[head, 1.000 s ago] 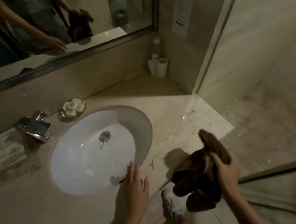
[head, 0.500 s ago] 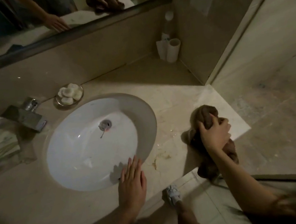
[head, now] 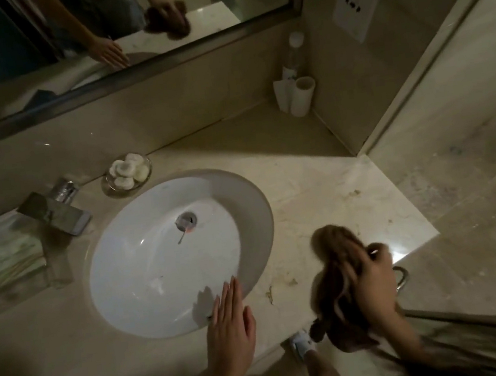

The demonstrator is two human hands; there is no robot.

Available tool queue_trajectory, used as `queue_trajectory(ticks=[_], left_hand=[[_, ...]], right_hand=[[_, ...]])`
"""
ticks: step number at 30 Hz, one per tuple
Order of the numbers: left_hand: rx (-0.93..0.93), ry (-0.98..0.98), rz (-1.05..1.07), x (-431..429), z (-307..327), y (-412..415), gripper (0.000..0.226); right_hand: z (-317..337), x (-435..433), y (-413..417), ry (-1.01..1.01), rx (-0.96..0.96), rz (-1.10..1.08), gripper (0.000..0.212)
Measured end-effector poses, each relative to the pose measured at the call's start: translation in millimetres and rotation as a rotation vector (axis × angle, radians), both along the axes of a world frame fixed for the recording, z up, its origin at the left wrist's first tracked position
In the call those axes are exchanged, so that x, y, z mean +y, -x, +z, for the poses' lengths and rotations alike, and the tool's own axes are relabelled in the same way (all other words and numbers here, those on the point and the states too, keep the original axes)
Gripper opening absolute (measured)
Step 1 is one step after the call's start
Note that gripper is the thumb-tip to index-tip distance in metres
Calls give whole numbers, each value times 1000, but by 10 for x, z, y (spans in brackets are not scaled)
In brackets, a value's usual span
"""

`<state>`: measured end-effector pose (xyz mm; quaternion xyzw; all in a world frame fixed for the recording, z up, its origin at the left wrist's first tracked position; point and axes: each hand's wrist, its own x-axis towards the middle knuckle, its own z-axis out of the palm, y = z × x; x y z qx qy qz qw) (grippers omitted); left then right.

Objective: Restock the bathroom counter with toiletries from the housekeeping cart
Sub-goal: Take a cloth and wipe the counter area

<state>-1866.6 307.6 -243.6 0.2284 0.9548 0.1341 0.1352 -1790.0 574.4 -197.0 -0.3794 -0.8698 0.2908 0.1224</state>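
The beige marble counter (head: 328, 183) holds a white oval sink (head: 168, 261). My right hand (head: 376, 284) grips a bunched brown cloth (head: 335, 258) and presses it on the counter near the front edge, right of the sink. Flat on the counter at the sink's near rim lies my left hand (head: 229, 319), fingers together, holding nothing. A glass dish of round white soaps (head: 128, 172) stands behind the sink. In the back right corner stand white paper-wrapped cups (head: 299, 96) and a clear bottle with a white cap (head: 296, 52).
A chrome faucet (head: 60, 209) juts over the sink's left side, beside a patterned folded towel (head: 0, 255). A mirror (head: 94, 34) runs along the back wall. A wall with a socket plate (head: 353, 0) and a glass panel close the right side. Brownish stains (head: 284, 284) mark the counter.
My right hand brought the brown cloth from the air onto the counter, then slid it back toward the front edge. My left hand stayed flat at the sink rim.
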Motion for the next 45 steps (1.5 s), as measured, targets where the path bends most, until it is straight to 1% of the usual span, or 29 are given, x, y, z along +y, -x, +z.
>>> queue_trajectory(ticks=[1, 2, 4, 6, 9, 10, 12, 16, 18, 21, 24, 25, 27, 29, 31, 33, 35, 37, 38, 39, 40, 41, 42, 45], left_hand=[[3, 0, -3, 4, -6, 2, 58], [11, -5, -9, 7, -6, 5, 57], [34, -24, -12, 4, -14, -2, 57], [57, -53, -5, -6, -33, -12, 56], [65, -124, -1, -18, -58, -16, 53], [72, -143, -1, -19, -66, -16, 52], [75, -161, 27, -19, -71, -1, 52], [69, -190, 45, -11, -58, 9, 53], [57, -176, 33, -11, -20, 5, 55], [52, -148, 56, 9, 43, -7, 57], [24, -124, 72, 10, 57, -15, 59], [16, -121, 77, 2, 50, -13, 59], [3, -121, 75, 1, 55, 1, 59], [-10, -133, 68, -17, 40, -1, 58], [-24, -156, 76, -24, 41, -7, 56], [-23, -191, 79, -30, 35, -13, 55], [-13, -211, 65, -24, 30, -13, 55], [-8, -221, 64, -22, 20, -7, 55], [-13, -222, 70, -33, 20, -1, 55], [-18, -219, 77, -22, 30, -6, 55], [-17, -211, 83, -15, 36, -12, 55], [-9, -205, 81, -7, 29, -19, 55], [-7, -203, 81, -5, 25, -24, 55], [5, -190, 74, 6, 34, -21, 52]], right_hand=[[12, 167, 89, 23, 6, -117, 23], [-3, 314, 211, 23, -15, -214, 19], [-61, 559, 495, -26, -75, -320, 28], [-105, 730, 800, -66, -112, -376, 34], [-111, 879, 1274, -90, -204, -356, 43], [-107, 893, 1432, -86, -209, -314, 45], [-95, 814, 1732, -79, -202, -161, 47], [-89, 371, 2021, -127, -237, 241, 53], [-103, 60, 1896, -170, -229, 400, 52], [-184, -515, 1432, -290, -229, 653, 43], [-203, -943, 1000, -311, -248, 727, 43], [-202, -990, 895, -311, -231, 738, 44], [-198, -899, 768, -328, -126, 800, 45], [-174, -637, 751, -326, -33, 939, 48], [-158, -284, 809, -328, 17, 1042, 48], [-142, 86, 930, -312, 8, 1012, 47], [-143, 451, 1068, -314, -18, 859, 45], [-107, 727, 1192, -318, -60, 565, 37], [-79, 797, 1246, -256, -91, 347, 34], [-39, 834, 1283, -180, -116, 111, 37], [-15, 806, 1312, -106, -146, -80, 43], [23, 734, 1306, -52, -162, -170, 51], [44, 614, 1267, -40, -167, -149, 60], [-47, 203, 956, -61, -168, 166, 84]])
